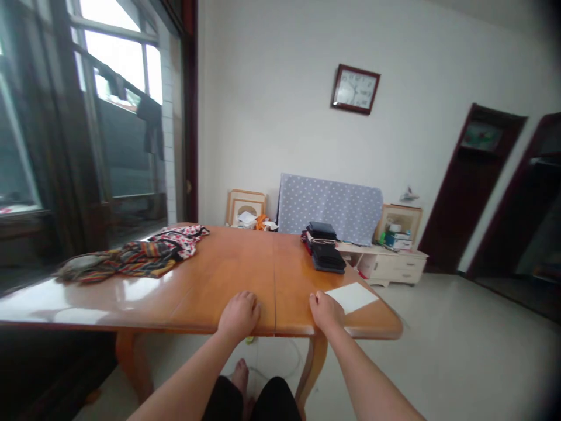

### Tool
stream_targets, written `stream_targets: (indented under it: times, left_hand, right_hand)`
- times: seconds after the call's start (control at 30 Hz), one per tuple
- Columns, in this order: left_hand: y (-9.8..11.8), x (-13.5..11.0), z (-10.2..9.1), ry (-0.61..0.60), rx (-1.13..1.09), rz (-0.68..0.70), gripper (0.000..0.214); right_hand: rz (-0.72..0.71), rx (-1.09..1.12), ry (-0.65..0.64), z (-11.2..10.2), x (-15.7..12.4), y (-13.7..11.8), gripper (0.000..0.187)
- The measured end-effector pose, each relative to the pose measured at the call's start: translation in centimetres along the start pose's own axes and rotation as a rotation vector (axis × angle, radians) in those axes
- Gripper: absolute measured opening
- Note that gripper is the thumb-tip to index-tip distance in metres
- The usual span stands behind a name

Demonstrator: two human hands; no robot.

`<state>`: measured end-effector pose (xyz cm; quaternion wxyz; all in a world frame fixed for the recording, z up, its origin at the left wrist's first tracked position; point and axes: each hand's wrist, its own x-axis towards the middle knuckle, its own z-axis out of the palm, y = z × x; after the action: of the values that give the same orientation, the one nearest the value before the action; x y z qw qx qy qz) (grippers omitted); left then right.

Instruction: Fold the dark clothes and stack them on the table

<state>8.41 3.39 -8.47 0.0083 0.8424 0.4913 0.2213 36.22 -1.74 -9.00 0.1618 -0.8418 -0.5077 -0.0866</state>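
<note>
My left hand rests on the near edge of the wooden table, its fingers curled into a loose fist. No object shows in it. My right hand lies closed on the same edge, right of the seam in the tabletop. Beside it is a flat white sheet, partly behind the hand. Farther back stands a stack of dark folded clothes, apart from both hands. At the left lie loose patterned clothes: a striped garment and a floral one.
Behind the table are a sofa-shaped piece under a dotted blue-grey cover, a low white cabinet and leaning frames. A clock hangs on the wall. Windows are at left, dark doorways at right. My legs are below the table edge.
</note>
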Motion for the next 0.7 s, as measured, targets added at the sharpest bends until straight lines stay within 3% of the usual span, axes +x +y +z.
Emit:
stream_targets:
  times: [0.23,0.5,0.7]
  left_hand:
    - [0.6,-0.9,-1.0,-0.027,-0.014,-0.050,0.025]
    - [0.0,-0.6,-0.2,0.020,-0.035,-0.033,0.024]
    - [-0.1,-0.6,-0.1,0.014,-0.038,-0.040,0.024]
  right_hand:
    - [-0.029,0.016,-0.093,1.3,0.7,0.6,0.044]
    - [-0.041,-0.023,0.048,0.7,-0.2,0.5,0.042]
    - [-0.029,-0.005,0.045,0.8,-0.3,0.5,0.041]
